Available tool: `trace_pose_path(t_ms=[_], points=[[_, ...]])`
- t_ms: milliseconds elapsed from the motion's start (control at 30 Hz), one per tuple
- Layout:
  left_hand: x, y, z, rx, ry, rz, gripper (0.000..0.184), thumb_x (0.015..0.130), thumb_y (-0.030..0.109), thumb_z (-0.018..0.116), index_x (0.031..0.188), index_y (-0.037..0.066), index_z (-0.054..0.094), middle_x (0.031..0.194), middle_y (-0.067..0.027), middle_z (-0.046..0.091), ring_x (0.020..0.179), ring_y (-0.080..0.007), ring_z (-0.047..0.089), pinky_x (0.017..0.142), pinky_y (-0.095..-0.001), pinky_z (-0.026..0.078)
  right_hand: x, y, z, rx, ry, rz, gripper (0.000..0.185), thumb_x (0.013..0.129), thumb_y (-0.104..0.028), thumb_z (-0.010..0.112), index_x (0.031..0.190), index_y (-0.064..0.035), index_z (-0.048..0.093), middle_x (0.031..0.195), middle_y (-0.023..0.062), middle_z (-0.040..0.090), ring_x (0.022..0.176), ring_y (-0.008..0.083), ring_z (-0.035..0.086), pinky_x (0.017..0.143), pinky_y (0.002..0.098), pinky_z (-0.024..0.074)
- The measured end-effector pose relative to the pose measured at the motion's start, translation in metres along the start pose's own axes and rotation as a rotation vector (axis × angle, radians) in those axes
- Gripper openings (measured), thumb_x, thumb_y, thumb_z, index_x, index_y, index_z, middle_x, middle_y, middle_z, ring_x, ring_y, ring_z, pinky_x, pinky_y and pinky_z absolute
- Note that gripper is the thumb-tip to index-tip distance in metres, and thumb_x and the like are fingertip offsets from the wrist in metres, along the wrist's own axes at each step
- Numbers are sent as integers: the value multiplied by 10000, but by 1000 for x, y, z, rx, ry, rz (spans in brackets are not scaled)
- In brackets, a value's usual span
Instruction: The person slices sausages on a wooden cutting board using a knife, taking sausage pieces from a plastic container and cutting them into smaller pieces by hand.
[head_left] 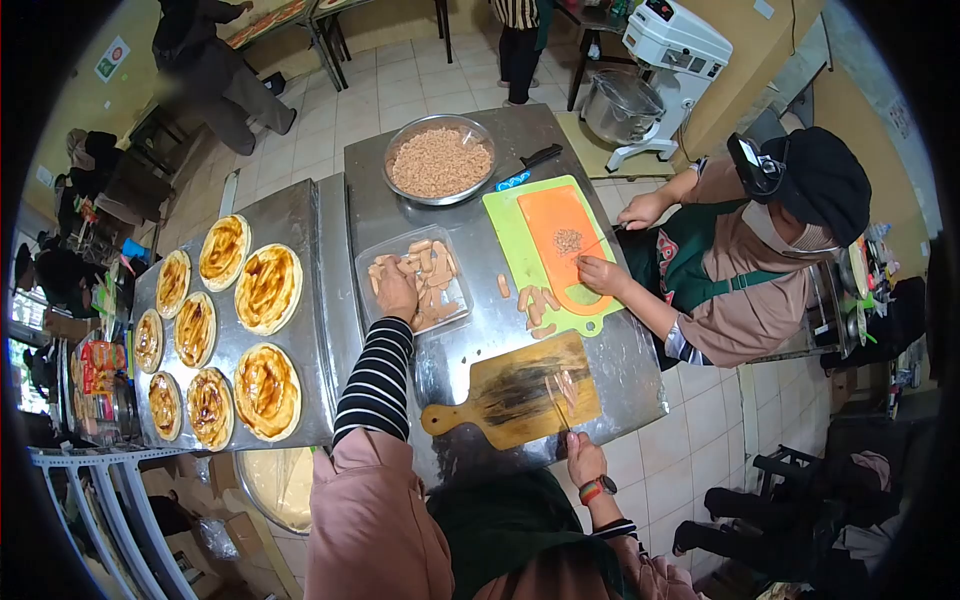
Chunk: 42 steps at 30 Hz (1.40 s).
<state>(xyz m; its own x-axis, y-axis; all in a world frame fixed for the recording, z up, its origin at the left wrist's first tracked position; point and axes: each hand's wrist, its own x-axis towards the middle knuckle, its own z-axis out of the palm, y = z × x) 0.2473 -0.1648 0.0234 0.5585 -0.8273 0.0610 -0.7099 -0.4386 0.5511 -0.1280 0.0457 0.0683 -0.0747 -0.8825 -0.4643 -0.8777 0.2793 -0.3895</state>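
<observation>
My left hand (pixel 397 289) reaches into a clear plastic tub (pixel 462 312) of sausages (pixel 432 262). Its fingers point down among them, and the fingertips are hidden, so I cannot tell whether they grip one. At the table's near edge, my right hand (pixel 586 462) is closed around the handle of a knife (pixel 556 402). The blade lies over a wooden cutting board (pixel 490 395), beside some cut sausage strips (pixel 567 386). Several loose sausages (pixel 538 302) lie between this board and a green cutting board (pixel 505 215).
Across the right side, a co-worker (pixel 770 240) cuts small pieces on an orange mat (pixel 545 215). A metal bowl (pixel 440 160) of chopped filling and a black-handled knife (pixel 541 156) sit at the far end. Several sauced dough rounds (pixel 268 290) cover the left table. A mixer (pixel 660 80) stands behind.
</observation>
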Motion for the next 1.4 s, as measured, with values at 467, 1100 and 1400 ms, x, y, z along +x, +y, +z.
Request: trace_pose_path(t_ms=[467,1100,1400], points=[[6,-2,9,-94,-72,-213,356,700,170,631,986,21,482,965,-191,564,900,-351,550,782,-396,439,-23,-9,19,17,-9,-43,434,892,-410,315,870,-36,534,718,261,570,702,436,550,631,506,428],[-51,48,-35,-267,8,102,302,701,139,594,980,24,565,901,-176,588,836,-303,569,748,-375,441,-33,7,25,84,5,-37,439,895,-398,281,950,-37,524,779,266,577,753,422,555,672,509,422],[-263,48,10,-449,-534,364,204,713,80,596,907,19,581,811,-157,554,780,-298,534,680,-365,442,-13,7,58,290,101,-43,384,897,-373,321,860,-31,492,725,264,568,712,447,542,635,521,416]])
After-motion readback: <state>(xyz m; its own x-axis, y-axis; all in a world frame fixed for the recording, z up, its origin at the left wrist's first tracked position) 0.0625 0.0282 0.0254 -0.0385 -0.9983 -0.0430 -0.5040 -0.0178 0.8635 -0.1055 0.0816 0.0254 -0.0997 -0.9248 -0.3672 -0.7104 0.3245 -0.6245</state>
